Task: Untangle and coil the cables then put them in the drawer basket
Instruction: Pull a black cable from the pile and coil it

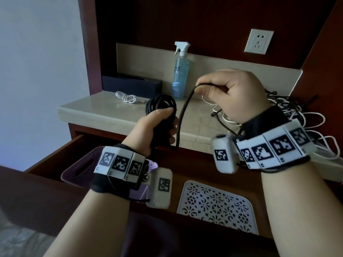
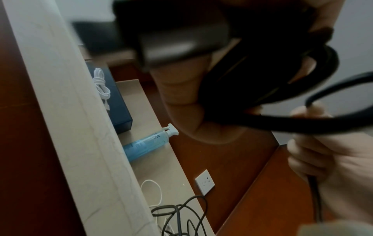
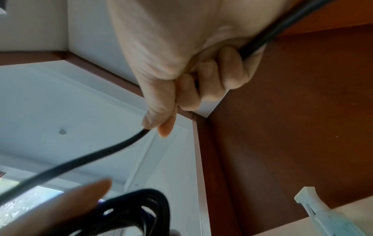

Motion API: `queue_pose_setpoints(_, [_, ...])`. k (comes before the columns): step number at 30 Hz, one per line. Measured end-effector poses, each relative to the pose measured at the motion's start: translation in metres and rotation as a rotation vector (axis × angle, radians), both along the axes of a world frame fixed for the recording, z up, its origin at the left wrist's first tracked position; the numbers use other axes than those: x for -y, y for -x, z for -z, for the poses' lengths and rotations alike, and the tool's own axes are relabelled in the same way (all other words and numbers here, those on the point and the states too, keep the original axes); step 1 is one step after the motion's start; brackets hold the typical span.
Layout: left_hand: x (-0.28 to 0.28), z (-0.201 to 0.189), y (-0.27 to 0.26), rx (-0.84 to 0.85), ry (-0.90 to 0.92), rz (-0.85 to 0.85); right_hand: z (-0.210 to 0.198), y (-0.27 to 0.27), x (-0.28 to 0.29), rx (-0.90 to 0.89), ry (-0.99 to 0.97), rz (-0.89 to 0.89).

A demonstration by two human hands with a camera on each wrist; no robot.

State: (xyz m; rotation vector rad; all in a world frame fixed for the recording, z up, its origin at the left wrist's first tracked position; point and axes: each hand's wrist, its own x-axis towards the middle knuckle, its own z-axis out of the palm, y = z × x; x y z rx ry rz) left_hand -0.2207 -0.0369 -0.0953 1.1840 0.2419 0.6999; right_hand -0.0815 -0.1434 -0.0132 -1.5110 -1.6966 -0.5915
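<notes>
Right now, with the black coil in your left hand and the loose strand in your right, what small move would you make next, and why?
Probably lay one more loop onto the coil. The left hand grips the black coil, while the right hand pinches a free strand that sags between them and runs on toward the tangled cables on the countertop, so winding looks unfinished.

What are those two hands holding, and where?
One black cable: the left hand grips its wound coil, the right hand pinches the loose strand leading away from it.
</notes>
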Motion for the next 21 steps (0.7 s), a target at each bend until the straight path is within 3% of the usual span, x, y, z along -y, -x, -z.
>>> queue_pose_setpoints(5, [0.004, 0.002, -0.001, -0.031, -0.017, 0.141, -0.004, 0.007, -0.016, 0.014, 0.033, 0.078])
queue_pose_setpoints(13, [0.003, 0.003, 0.004, -0.058, -0.116, 0.212, -0.002, 0.011, -0.028, -0.057, 0.071, 0.110])
queue_pose_setpoints(21, [-0.001, 0.004, 0.005, 0.085, -0.042, 0.317, -0.002, 0.013, -0.035, -0.084, 0.101, 0.051])
